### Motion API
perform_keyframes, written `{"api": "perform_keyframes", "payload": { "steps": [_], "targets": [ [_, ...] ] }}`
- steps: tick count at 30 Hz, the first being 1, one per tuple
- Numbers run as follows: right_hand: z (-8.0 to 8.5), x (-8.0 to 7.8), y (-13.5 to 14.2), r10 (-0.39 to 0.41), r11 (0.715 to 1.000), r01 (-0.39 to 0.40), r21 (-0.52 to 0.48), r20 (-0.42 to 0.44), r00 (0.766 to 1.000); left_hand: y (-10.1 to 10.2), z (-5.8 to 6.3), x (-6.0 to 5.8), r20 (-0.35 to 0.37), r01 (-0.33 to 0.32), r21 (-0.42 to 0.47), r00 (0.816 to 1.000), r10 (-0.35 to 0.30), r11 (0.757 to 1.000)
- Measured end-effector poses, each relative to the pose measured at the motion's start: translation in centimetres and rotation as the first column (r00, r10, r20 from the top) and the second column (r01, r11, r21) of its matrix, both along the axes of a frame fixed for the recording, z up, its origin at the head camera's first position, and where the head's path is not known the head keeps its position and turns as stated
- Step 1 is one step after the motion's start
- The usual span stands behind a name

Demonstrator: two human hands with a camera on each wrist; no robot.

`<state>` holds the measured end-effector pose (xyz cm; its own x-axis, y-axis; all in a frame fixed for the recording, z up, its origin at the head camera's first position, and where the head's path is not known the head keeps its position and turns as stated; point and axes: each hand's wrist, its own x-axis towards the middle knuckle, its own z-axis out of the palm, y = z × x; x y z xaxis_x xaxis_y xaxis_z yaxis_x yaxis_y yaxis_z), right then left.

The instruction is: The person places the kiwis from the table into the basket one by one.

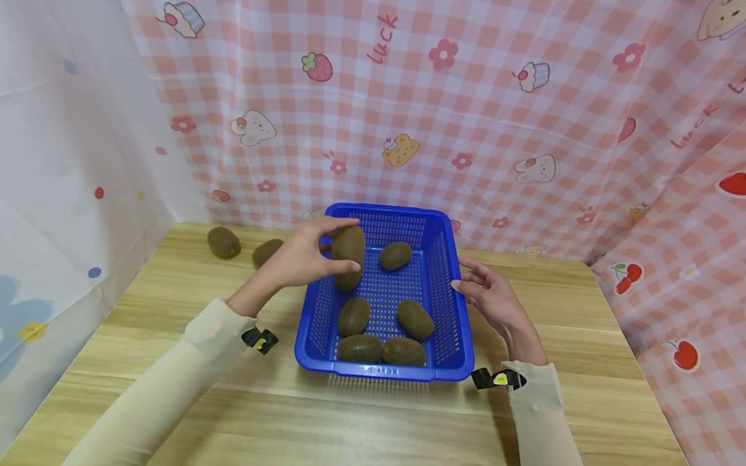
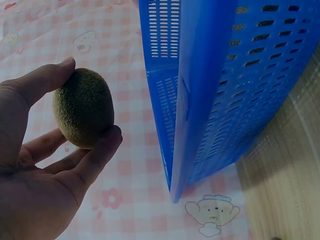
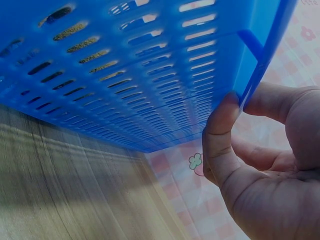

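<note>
Between thumb and fingers my left hand point(image 1: 303, 254) pinches a brown kiwi point(image 1: 348, 243), held above the left side of a blue plastic basket point(image 1: 464, 323). The left wrist view shows this kiwi point(image 2: 84, 108) off the basket's side wall point(image 2: 200, 100). My right hand point(image 1: 489, 294) grips the basket's right rim, thumb and fingers on either side of it in the right wrist view. Inside the basket lie several kiwis, among them one at the back point(image 1: 395, 255) and two along the front wall point(image 1: 359, 348). Another kiwi point(image 1: 348, 280) is partly hidden under the held one.
Two more kiwis lie on the wooden table point(image 1: 245, 401) left of the basket: one at the back left point(image 1: 224, 242), the other point(image 1: 266, 252) partly behind my left hand. A pink checked cloth point(image 1: 373, 110) hangs behind the table, and a white cloth point(image 1: 70, 162) hangs at the left.
</note>
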<state>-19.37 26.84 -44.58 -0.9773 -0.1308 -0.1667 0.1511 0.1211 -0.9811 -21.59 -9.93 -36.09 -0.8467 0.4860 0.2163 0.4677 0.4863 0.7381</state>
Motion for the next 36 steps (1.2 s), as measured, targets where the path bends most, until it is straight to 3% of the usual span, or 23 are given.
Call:
{"api": "perform_keyframes", "payload": {
  "steps": [7,11,21,28,36],
  "targets": [
    [0.0,0.0,0.0,0.003,1.000,-0.003,0.018,-0.001,1.000,0.3,-0.3,-0.1,0.020,0.031,-0.097,0.999,-0.029,0.995],
    [0.1,0.0,-0.1,0.010,1.000,-0.010,0.020,0.000,1.000,-0.1,-0.4,-0.1,0.050,0.023,-0.106,0.999,-0.018,0.994],
    [0.1,0.1,0.0,0.007,1.000,-0.007,0.015,0.001,1.000,-1.3,-0.2,-0.4,-0.050,-0.093,-0.130,0.995,0.088,0.987],
    [0.2,0.1,0.0,0.007,1.000,-0.007,0.006,-0.001,1.000,-2.1,-0.5,-0.5,-0.093,-0.208,-0.137,0.976,0.197,0.968],
    [0.2,0.1,0.0,0.009,1.000,-0.009,-0.009,-0.006,1.000,-3.7,-1.1,-1.1,-0.116,-0.284,-0.082,0.955,0.274,0.955]
  ]
}}
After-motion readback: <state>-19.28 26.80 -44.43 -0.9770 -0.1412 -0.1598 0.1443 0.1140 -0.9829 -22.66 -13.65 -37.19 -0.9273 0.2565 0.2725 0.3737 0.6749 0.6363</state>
